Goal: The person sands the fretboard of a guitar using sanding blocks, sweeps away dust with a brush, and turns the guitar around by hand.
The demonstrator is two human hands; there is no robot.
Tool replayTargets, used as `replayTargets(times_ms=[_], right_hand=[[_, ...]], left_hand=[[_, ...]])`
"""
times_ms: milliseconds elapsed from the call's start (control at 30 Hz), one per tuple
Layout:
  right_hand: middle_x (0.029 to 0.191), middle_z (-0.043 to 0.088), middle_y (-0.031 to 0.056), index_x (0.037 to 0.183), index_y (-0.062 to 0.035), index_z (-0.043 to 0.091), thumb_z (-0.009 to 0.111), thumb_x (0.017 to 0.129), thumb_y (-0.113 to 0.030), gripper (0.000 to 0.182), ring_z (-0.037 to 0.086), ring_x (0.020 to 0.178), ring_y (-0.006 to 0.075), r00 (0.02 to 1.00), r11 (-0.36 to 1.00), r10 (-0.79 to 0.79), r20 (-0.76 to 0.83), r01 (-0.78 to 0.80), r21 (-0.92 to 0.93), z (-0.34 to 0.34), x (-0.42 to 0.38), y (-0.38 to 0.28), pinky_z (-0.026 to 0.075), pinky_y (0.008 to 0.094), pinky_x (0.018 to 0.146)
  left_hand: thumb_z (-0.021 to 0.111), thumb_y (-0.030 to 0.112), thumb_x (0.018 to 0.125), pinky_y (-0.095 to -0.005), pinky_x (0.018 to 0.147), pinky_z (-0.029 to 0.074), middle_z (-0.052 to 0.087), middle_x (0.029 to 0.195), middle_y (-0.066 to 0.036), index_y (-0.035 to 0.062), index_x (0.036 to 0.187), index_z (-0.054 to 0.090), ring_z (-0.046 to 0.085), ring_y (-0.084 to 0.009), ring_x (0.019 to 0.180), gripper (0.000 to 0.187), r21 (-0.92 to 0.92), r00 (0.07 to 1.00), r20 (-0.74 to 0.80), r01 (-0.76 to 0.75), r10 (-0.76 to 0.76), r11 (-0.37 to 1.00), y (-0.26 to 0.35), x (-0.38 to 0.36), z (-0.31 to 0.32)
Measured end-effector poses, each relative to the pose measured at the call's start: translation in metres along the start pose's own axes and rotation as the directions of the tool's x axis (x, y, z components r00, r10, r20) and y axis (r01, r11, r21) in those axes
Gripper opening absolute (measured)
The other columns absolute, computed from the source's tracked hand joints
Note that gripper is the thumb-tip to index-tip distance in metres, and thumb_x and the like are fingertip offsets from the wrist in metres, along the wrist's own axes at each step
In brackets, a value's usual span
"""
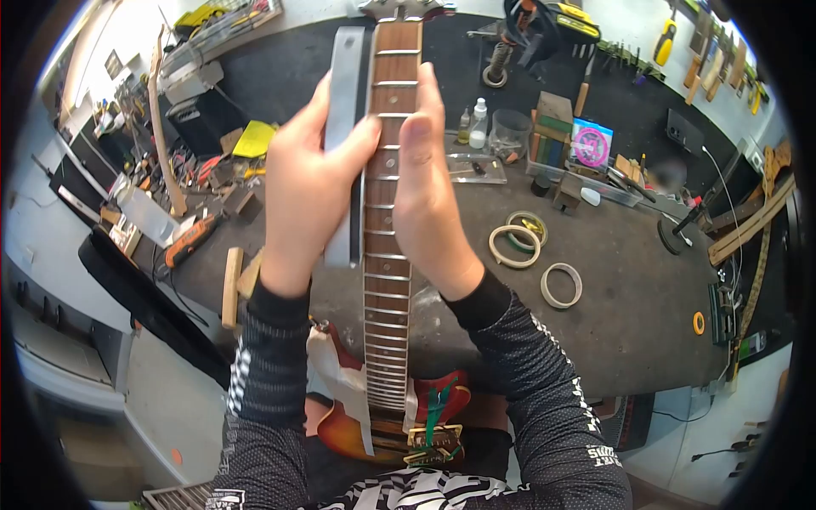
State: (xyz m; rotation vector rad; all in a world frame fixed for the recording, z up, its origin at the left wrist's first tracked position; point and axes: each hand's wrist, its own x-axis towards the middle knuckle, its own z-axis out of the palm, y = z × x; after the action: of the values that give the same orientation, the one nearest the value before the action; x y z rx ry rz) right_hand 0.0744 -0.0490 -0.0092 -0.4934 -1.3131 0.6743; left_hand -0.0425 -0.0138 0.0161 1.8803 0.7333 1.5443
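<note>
An electric guitar's neck (387, 229) runs up the middle of the view, its brown fretboard and metal frets facing me. The sunburst body (361, 432), partly covered with tape, lies low by my lap. My left hand (310, 166) is closed around a long grey metal bar (343, 98) with a dark edge, held lengthwise along the neck's left side. Its thumb reaches to the fretboard edge. My right hand (429, 187) grips the neck from the right, thumb pointing up beside the frets. The fingers behind the neck are mostly hidden.
On the dark workbench (476, 340) several tape rolls (561, 286) lie to the right. Bottles (478, 123) and a clear plastic cup (510, 136) stand farther back. An orange rotary tool (191, 240) and wood blocks (231, 287) are at left. Hand tools (665, 42) hang along the back wall.
</note>
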Motion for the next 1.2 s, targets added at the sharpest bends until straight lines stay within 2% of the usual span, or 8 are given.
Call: replayTargets(times_ms=[67,167,467,600,733,867,1067,1200], right_hand=[[0.181,0.026,0.0323,0.178,0.0088,0.009,0.028,0.122,-0.066,0.096,0.028,0.169,0.0422,0.998,1.0,-0.002,0.066,0.0,0.031,-0.014,0.012,0.017,0.021,0.0497,0.138],[0.175,0.04,0.0213,0.182,-0.0009,0.006,0.028,0.122,-0.065,0.09,0.044,0.161,0.0273,1.0,0.998,0.004,0.017,-0.005,0.061,-0.007,0.001,0.005,0.034,0.0384,0.133],[0.175,0.04,0.0213,0.181,0.0015,0.011,0.027,0.121,-0.068,0.093,0.042,0.161,0.0274,0.999,0.997,0.039,-0.023,-0.037,0.074,-0.005,-0.002,-0.001,0.031,0.038,0.134],[0.178,0.029,0.0343,0.177,0.01,0.015,0.03,0.122,-0.064,0.093,0.031,0.167,0.0445,0.997,0.997,-0.076,0.01,0.076,-0.002,-0.021,0.003,0.038,0.024,0.0493,0.137],[0.168,0.049,0.0183,0.179,0.0007,0.014,0.028,0.123,-0.063,0.086,0.051,0.154,0.0238,0.997,0.993,-0.067,0.023,0.065,0.097,-0.016,0.002,0.032,0.038,0.0368,0.13],[0.166,0.05,0.0184,0.18,-0.0019,0.016,0.027,0.123,-0.063,0.084,0.053,0.151,0.0234,0.998,0.995,-0.027,0.051,0.022,0.101,-0.017,0.003,0.027,0.039,0.0362,0.129],[0.176,0.033,0.0328,0.176,0.0083,0.019,0.029,0.122,-0.064,0.09,0.034,0.164,0.0417,0.994,0.993,-0.109,-0.03,0.108,-0.047,-0.016,0.002,0.044,0.025,0.0488,0.136],[0.161,0.056,0.017,0.179,-0.0026,0.018,0.031,0.122,-0.066,0.086,0.06,0.145,0.0213,0.996,0.993,-0.092,0.008,0.092,0.07,-0.019,0.005,0.043,0.049,0.0357,0.123]], left_hand=[[0.07,0.005,0.104,-0.0299,0.101,0.058,0.079,0.128,-0.007,-0.005,0.155,0.064,0.071,-0.0099,0.11,0.052,-0.077,0.998,0.033,0.049,-0.046,0.996,0.001,0.011,0.001],[0.071,0.005,0.105,-0.0297,0.1,0.058,0.079,0.128,-0.008,-0.0057,0.156,0.063,0.071,-0.0097,0.108,0.053,0.076,0.994,-0.047,-0.095,0.099,0.993,-0.011,-0.008,0.003],[0.073,0.007,0.102,-0.0295,0.099,0.058,0.079,0.128,-0.008,-0.0049,0.159,0.06,0.071,-0.0108,0.109,0.06,0.253,0.997,-0.071,0.033,-0.016,0.967,0.008,-0.029,0.005],[0.074,0.005,0.101,-0.0318,0.104,0.057,0.078,0.134,-0.011,-0.005,0.163,0.057,0.071,-0.0137,0.116,0.065,0.169,0.985,-0.167,-0.003,0.032,0.986,-0.013,-0.082,0.013],[0.073,0.011,0.102,-0.0296,0.089,0.058,0.081,0.115,-0.006,0.0005,0.157,0.065,0.07,-0.0089,0.097,0.056,0.265,0.997,-0.054,-0.034,0.05,0.964,0.001,-0.01,0.003],[0.072,0.012,0.103,-0.0292,0.079,0.056,0.08,0.102,-0.003,0.0013,0.152,0.068,0.066,-0.0064,0.086,0.05,0.212,0.999,-0.035,-0.033,0.041,0.977,0.0,-0.011,0.004],[0.071,-0.001,0.102,-0.0357,0.119,0.05,0.069,0.156,-0.017,-0.0062,0.17,0.047,0.067,-0.0207,0.141,0.072,0.26,0.992,-0.08,0.111,-0.093,0.959,-0.002,-0.118,-0.003],[0.073,0.011,0.104,-0.0309,0.082,0.059,0.081,0.107,-0.006,0.0004,0.152,0.066,0.069,-0.0081,0.089,0.05,0.263,0.996,-0.009,-0.079,0.084,0.962,0.002,-0.012,0.002]])
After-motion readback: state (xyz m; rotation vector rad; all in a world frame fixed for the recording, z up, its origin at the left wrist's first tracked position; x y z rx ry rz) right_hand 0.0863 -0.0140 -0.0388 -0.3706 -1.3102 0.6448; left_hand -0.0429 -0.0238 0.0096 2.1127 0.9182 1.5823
